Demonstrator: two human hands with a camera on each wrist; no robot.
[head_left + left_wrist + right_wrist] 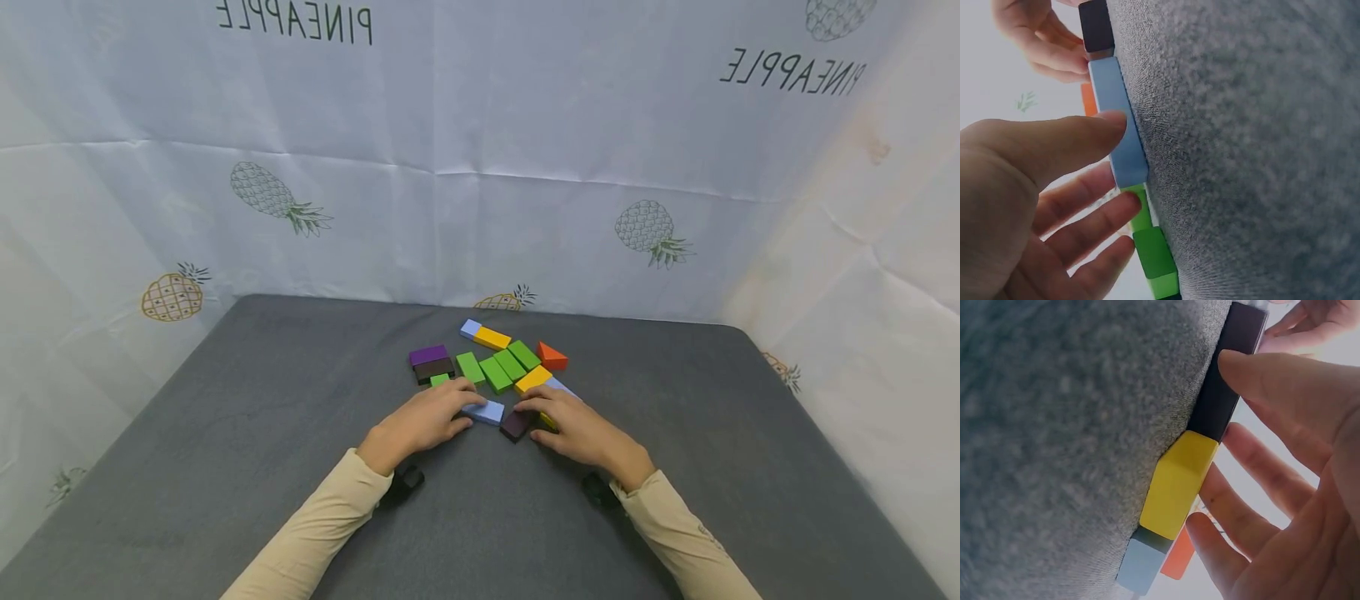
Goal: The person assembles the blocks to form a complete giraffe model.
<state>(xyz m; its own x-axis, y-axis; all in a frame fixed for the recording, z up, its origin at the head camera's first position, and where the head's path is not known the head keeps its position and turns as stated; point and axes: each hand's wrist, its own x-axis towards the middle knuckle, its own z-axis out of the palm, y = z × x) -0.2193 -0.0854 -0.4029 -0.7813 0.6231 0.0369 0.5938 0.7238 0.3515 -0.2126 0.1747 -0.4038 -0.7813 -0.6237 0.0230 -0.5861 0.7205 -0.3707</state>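
Observation:
My left hand [420, 421] pinches a light blue block [491, 412] lying on the dark cloth, thumb on its near side. The left wrist view shows that thumb against the blue block [1110, 87], the other fingers spread beyond it. With thumb and forefinger my right hand [581, 429] holds a dark purple block [513, 427], which also lies flat. In the right wrist view the thumb presses the near face of the dark block [1210, 400]. A yellow block [1179, 484] touches its end, partly hidden by the right hand in the head view.
Beyond the hands lie several green blocks [497, 375], an orange-yellow block [492, 337] with a light blue end piece, and a red-orange triangle [552, 357]. Purple [428, 355] and blackish [435, 371] blocks sit left. A pineapple-printed curtain [450, 225] hangs behind the table.

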